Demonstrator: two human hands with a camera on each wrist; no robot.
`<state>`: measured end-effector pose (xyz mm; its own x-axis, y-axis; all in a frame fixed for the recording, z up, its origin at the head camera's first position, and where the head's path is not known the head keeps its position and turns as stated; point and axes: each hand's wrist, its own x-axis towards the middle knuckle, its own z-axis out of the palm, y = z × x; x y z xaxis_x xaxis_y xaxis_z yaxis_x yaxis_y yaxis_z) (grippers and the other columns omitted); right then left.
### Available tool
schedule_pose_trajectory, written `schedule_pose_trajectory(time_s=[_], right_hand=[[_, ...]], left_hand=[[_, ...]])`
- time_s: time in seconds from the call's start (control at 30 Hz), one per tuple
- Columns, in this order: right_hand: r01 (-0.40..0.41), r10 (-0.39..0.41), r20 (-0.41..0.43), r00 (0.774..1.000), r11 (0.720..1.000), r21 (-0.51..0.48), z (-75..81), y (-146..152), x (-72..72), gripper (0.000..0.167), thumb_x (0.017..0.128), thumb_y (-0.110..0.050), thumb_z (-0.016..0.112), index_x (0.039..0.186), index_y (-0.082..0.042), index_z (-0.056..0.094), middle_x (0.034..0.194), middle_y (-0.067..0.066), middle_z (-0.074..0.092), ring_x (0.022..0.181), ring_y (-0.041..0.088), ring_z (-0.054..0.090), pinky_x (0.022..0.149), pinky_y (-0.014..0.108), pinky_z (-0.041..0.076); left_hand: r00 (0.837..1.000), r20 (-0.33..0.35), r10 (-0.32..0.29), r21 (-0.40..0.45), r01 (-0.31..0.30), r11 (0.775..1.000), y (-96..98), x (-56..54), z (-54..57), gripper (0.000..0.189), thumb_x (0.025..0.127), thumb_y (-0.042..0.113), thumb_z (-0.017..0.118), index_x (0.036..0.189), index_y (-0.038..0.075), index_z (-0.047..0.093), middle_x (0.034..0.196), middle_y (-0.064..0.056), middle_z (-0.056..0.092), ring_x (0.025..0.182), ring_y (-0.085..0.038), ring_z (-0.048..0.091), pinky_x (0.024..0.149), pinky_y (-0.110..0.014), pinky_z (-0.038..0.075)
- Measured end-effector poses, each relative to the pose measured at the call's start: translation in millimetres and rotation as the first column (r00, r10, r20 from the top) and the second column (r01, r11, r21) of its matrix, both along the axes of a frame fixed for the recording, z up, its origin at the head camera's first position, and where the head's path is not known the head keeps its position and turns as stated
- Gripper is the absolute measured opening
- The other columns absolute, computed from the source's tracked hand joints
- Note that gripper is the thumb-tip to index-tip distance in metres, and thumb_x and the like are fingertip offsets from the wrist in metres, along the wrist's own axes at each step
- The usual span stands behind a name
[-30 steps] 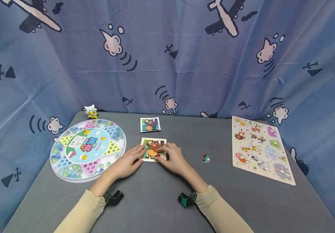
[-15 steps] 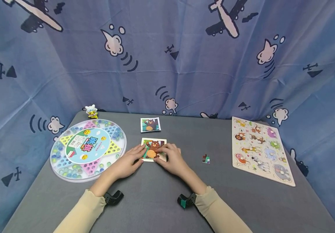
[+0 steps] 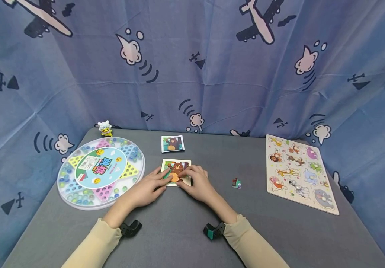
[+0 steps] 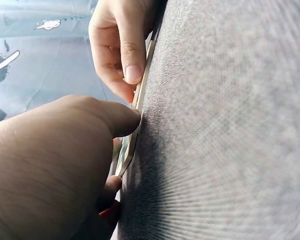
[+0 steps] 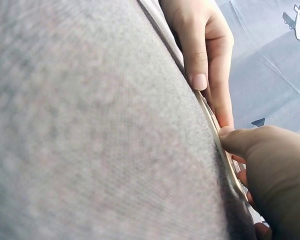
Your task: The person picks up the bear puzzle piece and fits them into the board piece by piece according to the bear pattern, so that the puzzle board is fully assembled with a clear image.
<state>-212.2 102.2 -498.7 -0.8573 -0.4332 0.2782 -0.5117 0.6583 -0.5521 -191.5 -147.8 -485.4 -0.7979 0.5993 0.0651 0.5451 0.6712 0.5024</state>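
Note:
A small wooden jigsaw board [image 3: 163,160] with a brown bear picture lies on the grey table, bare wood showing at its lower right. My left hand [image 3: 150,189] rests on the board's left side with fairly straight fingers, its thumb [image 4: 127,119] at the near edge. Over the lower right part, my right hand [image 3: 199,183] has bent fingers, the thumb and index about a puzzle piece [image 3: 179,179] of the bear; these fingers partly cover it. A loose jigsaw piece [image 3: 237,183], green and brown, lies to the right. Behind the board is a matching bear picture card [image 3: 173,144].
To the left stands a round Chinese checkers set [image 3: 101,173] with marbles, a small white-and-yellow figurine [image 3: 105,128] behind it. A wooden animal peg puzzle [image 3: 300,173] lies at the right. A blue patterned curtain [image 3: 225,82] hangs behind the table.
My left fingers have slid slightly right, further over the bear picture. My right hand stays in nearly the same place, and the loose piece has not moved.

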Motion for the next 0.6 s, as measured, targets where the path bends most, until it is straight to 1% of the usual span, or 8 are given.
schedule_pose_trajectory(time_s=[0.1, 0.3, 0.47, 0.6], right_hand=[[0.005, -0.005, 0.001, 1.000, 1.000, -0.002, -0.3, -0.8, 0.4, 0.020, 0.094, -0.030, 0.083, 0.111, -0.018, 0.081, 0.117, 0.004, 0.070, 0.110, 0.024, 0.057, 0.089, 0.044, 0.038], [0.011, -0.011, -0.005, 1.000, 1.000, -0.020, -2.6, -3.0, 0.3, 0.017, 0.094, -0.030, 0.083, 0.107, -0.019, 0.081, 0.114, 0.004, 0.070, 0.110, 0.027, 0.057, 0.090, 0.047, 0.039], [0.019, -0.020, -0.011, 1.000, 0.999, -0.032, -3.6, -4.1, 0.3, 0.014, 0.095, -0.029, 0.083, 0.104, -0.019, 0.081, 0.113, 0.003, 0.069, 0.108, 0.026, 0.057, 0.088, 0.048, 0.039], [0.022, -0.023, -0.023, 0.999, 0.999, -0.035, -3.5, -4.5, 0.6, 0.013, 0.094, -0.028, 0.083, 0.103, -0.018, 0.080, 0.111, 0.003, 0.069, 0.106, 0.025, 0.056, 0.087, 0.048, 0.039]], left_hand=[[1.000, 0.007, 0.006, -0.008, -0.006, 1.000, -0.1, -0.3, -0.9, 0.049, 0.110, 0.021, 0.059, 0.158, 0.013, 0.053, 0.172, -0.011, 0.034, 0.159, -0.047, 0.022, 0.126, -0.064, 0.027], [1.000, 0.004, 0.000, -0.028, 0.000, 1.000, -0.2, 0.1, -0.5, 0.050, 0.110, 0.022, 0.058, 0.158, 0.011, 0.051, 0.172, -0.013, 0.033, 0.159, -0.047, 0.023, 0.127, -0.065, 0.026], [1.000, 0.021, 0.006, -0.045, -0.005, 0.999, -0.3, -0.2, -0.6, 0.051, 0.111, 0.025, 0.057, 0.160, 0.013, 0.049, 0.173, -0.011, 0.030, 0.161, -0.044, 0.021, 0.129, -0.062, 0.023], [0.999, 0.031, 0.011, -0.036, -0.010, 0.999, -0.3, -1.1, -2.3, 0.051, 0.111, 0.025, 0.057, 0.160, 0.014, 0.049, 0.174, -0.010, 0.030, 0.161, -0.042, 0.020, 0.129, -0.061, 0.023]])
